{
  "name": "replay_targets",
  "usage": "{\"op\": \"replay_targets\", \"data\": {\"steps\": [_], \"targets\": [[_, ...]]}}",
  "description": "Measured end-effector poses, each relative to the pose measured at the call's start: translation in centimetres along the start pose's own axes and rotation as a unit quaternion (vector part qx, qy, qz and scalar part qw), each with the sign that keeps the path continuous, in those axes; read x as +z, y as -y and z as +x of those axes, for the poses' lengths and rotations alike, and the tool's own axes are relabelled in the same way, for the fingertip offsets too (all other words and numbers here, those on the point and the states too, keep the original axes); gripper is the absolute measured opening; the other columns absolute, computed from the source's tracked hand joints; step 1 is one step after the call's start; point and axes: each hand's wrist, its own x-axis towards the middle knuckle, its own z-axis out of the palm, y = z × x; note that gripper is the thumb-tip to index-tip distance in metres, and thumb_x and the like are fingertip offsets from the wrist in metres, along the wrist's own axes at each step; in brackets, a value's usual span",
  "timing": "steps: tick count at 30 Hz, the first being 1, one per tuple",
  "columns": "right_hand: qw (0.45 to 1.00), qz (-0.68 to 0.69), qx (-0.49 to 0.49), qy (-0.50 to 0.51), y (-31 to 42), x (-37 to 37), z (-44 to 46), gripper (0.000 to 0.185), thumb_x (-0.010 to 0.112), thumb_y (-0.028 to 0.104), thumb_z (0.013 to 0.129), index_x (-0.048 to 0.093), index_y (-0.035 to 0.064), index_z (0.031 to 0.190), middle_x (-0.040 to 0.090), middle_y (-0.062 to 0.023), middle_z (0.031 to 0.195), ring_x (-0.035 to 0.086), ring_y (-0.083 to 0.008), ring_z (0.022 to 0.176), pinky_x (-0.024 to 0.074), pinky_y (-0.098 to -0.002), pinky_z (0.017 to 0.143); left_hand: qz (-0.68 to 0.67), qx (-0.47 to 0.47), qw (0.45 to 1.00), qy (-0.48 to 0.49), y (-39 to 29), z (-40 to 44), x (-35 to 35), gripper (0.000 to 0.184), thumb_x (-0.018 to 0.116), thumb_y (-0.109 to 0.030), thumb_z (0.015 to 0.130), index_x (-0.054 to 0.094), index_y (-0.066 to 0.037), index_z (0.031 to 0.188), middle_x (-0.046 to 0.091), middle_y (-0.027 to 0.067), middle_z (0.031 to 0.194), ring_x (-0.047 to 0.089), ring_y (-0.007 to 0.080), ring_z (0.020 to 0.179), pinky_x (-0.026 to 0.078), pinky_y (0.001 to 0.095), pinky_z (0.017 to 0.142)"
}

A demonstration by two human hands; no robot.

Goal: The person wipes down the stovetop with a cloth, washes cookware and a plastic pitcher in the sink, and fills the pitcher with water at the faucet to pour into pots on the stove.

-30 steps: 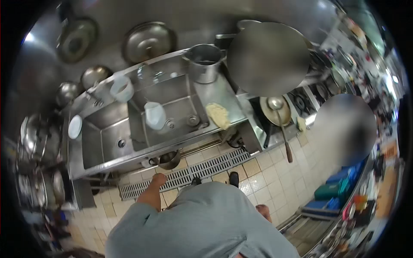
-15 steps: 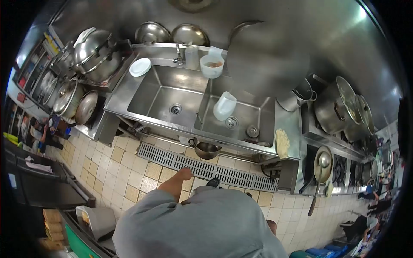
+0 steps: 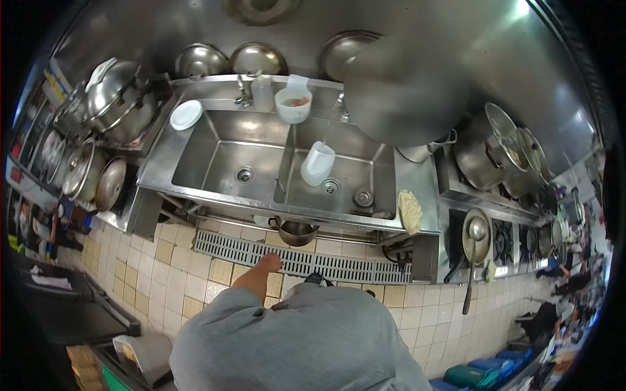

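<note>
My left hand [image 3: 268,262] hangs low in front of the sink, over the floor grate. Its fingers are too small and foreshortened to make out, and it touches nothing that I can see. My right hand is out of view, below my grey shirt [image 3: 293,339]. In the right basin of the steel double sink [image 3: 222,191], a white plastic container [image 3: 318,165] stands tilted near the drain. A thin stream of water from the tap [image 3: 340,104] runs into it. Another white container [image 3: 293,106] with something orange inside sits on the back ledge.
A white lid [image 3: 186,115] lies on the left counter, a yellowish cloth [image 3: 410,212] on the right edge. Large pots [image 3: 479,153] and a wok with a ladle [image 3: 478,231] stand at right. Below the sink is a metal pan [image 3: 297,232]. A grey blur covers the upper right.
The view has shifted right, so the sink and pots appear farther left. The tap and its stream now show beside the blur. My left hand stays low, slightly farther left in view.
</note>
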Motion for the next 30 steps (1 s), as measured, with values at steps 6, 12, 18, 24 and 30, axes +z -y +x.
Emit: {"op": "replay_targets", "data": {"steps": [6, 12, 18, 24, 30], "targets": [[0.998, -0.049, 0.049, -0.004, -11.7, 3.4, 0.3, 0.027, 0.059, 0.028, 0.084, 0.067, 0.0126, 0.104, 0.07, -0.0074, 0.098, 0.066, -0.0299, 0.083, 0.0533, -0.0406, 0.073, 0.185, 0.107, 0.976, 0.041, -2.4, 1.9, -1.6, 0.02, 0.058, -0.026, 0.083, 0.073, -0.015, 0.091, 0.068, 0.0112, 0.095, 0.066, 0.0316, 0.095, 0.055, 0.0451, 0.078], [0.998, -0.006, 0.063, 0.009, -18.0, 5.9, -0.7, 0.024, 0.053, 0.031, 0.085, 0.065, 0.0151, 0.099, 0.067, -0.0058, 0.095, 0.063, -0.0298, 0.083, 0.0514, -0.041, 0.074, -0.09, -0.07, 0.981, 0.155, -11.7, 2.4, -11.0, 0.033, 0.055, -0.032, 0.084, 0.068, -0.002, 0.089, 0.067, 0.02, 0.096, 0.066, 0.0293, 0.089, 0.053, 0.0432, 0.075], [0.876, 0.464, 0.113, 0.071, -16.8, 5.9, -1.3, 0.017, 0.042, 0.025, 0.089, 0.057, 0.0162, 0.092, 0.054, -0.0055, 0.079, 0.053, -0.0273, 0.073, 0.0469, -0.0454, 0.063, 0.18, 0.215, 0.955, 0.096, -13.5, 8.5, -8.0, 0.026, 0.053, -0.024, 0.086, 0.073, -0.006, 0.084, 0.07, 0.0152, 0.091, 0.066, 0.0319, 0.09, 0.053, 0.0453, 0.078], [0.868, 0.44, 0.173, 0.15, -20.1, 3.1, 1.3, 0.023, 0.042, 0.031, 0.094, 0.059, 0.0184, 0.104, 0.063, -0.0076, 0.087, 0.06, -0.0287, 0.076, 0.0498, -0.0492, 0.062, -0.087, 0.023, 0.982, 0.164, -14.0, 13.9, -2.9, 0.038, 0.047, -0.03, 0.094, 0.072, -0.002, 0.092, 0.07, 0.017, 0.095, 0.067, 0.0307, 0.089, 0.051, 0.0463, 0.078], [0.909, 0.328, 0.211, 0.147, -27.2, 3.9, 11.6, 0.035, 0.043, 0.028, 0.1, 0.051, 0.0194, 0.133, 0.063, -0.0047, 0.12, 0.068, -0.024, 0.093, 0.0581, -0.0458, 0.075, -0.119, -0.082, 0.96, 0.24, -27.5, 11.2, -12.3, 0.046, 0.061, -0.029, 0.092, 0.056, -0.007, 0.132, 0.07, 0.0088, 0.095, 0.065, 0.0183, 0.071, 0.052, 0.0322, 0.063]]}}
